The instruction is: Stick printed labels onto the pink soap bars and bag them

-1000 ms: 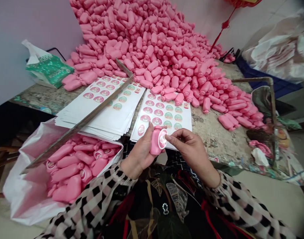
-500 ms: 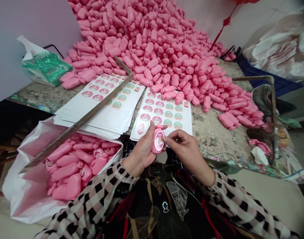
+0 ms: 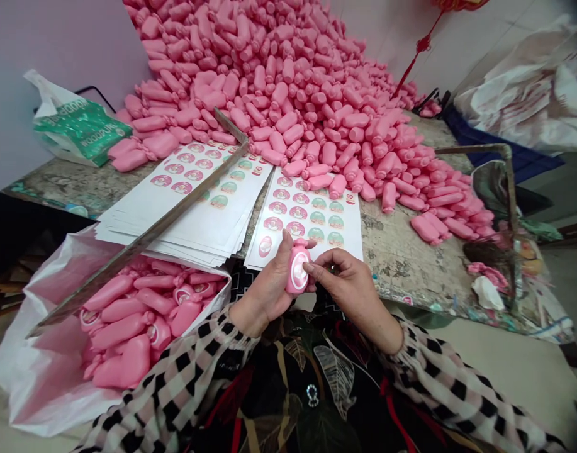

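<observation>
My left hand [image 3: 264, 289] is closed round a small pink bottle [image 3: 295, 286], its neck pointing away from me. A pale oval sticker [image 3: 299, 267] with a pink rim covers the bottle's front. The thumb of my right hand [image 3: 352, 286] touches the sticker's right side, while its other fingers curl inward. Whether anything is pinched in that hand is hidden. Just beyond both hands lies a sheet of stickers [image 3: 311, 211], with pink and green printed shapes. A stack of similar sheets [image 3: 175, 214] lies to its left.
A large heap of pink bottles [image 3: 279, 94] covers the back of the worn table [image 3: 387, 251]. A white sack [image 3: 38, 371] holding pink bottles stands at the left. One metal bar [image 3: 146, 239] crosses the sheets; another metal frame [image 3: 509, 207] stands right. A green-and-white packet [image 3: 80, 126] sits back left.
My right thumb has shifted slightly across the sticker on the bottle, still touching it. The view has shifted a little; my left hand keeps its hold.
</observation>
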Demonstrator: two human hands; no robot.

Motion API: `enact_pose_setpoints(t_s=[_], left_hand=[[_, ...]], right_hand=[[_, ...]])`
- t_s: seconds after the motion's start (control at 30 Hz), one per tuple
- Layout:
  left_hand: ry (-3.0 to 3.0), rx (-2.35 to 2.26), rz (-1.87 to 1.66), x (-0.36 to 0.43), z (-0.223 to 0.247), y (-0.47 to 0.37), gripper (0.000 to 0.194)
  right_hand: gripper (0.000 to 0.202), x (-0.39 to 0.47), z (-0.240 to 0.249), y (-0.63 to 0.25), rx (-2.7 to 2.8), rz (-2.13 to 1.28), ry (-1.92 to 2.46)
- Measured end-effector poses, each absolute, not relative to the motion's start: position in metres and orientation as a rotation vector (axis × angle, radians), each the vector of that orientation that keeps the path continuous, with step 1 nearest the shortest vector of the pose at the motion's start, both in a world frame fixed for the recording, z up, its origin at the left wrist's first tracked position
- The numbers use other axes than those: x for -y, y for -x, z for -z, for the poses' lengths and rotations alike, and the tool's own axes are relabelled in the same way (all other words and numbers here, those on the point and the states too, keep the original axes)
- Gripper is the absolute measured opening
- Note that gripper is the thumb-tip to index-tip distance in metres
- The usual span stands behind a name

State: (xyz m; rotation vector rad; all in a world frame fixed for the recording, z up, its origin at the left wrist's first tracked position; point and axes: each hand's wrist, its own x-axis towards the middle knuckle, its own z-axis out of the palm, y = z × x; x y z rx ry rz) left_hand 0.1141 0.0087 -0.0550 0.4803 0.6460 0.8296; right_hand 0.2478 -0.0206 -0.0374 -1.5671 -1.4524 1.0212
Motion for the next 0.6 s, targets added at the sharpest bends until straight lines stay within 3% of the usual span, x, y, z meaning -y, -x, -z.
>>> enact_pose_setpoints(t_s=[0.1, 0.23, 0.4, 0.6], left_hand=[[-0.608, -0.679, -0.74, -0.006, 0.051, -0.108, 0.045], [-0.695, -0.725, -0.684, -0.001, 0.048, -0.106, 0.043], [-0.776, -0.777, -0.7, 0.002, 0.042, -0.091, 0.029], [-0.593, -1.224, -0.896, -0.001, 0.041, -0.041, 0.055]], right_hand=[[0.021, 0.023, 0.037, -0.25, 1.516, -0.942, 1.613], [0.018, 0.026, 0.033, -0.258, 1.688, -0.887, 1.65], [0.024, 0.019, 0.042, -0.306, 1.641, -0.584, 1.953], [0.03, 0.002, 0.053, -0.405, 1.507, -0.345, 2.194]])
